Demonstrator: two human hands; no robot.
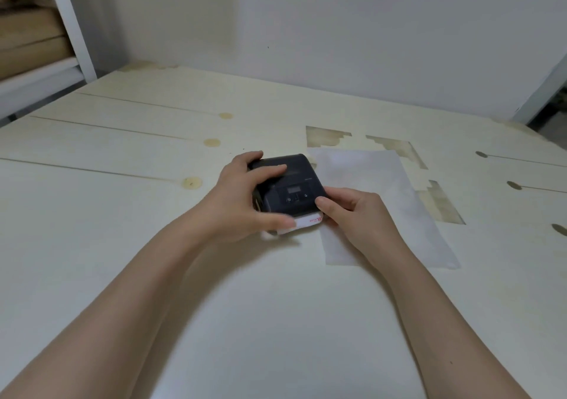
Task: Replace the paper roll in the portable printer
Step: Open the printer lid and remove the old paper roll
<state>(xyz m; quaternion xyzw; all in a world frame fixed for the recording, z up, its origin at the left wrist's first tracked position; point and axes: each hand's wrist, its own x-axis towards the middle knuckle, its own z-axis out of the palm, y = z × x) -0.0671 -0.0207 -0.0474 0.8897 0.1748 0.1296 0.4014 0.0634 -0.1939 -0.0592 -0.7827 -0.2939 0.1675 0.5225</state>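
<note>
A small black portable printer (291, 183) sits in the middle of the pale table (122, 214), its lid down and a small display with buttons facing up. A white label with red print (308, 222) shows along its near edge. My left hand (242, 196) wraps the printer's left side, fingers over the top and thumb at the near edge. My right hand (356, 214) grips the printer's near right corner with thumb and fingers. No loose paper roll is visible.
A white sheet of paper (383, 202) lies flat to the right of the printer, partly under my right hand. Patches of worn surface (441, 202) mark the table beyond it. A white wall (337, 30) backs the table; shelving (36, 39) stands at the far left.
</note>
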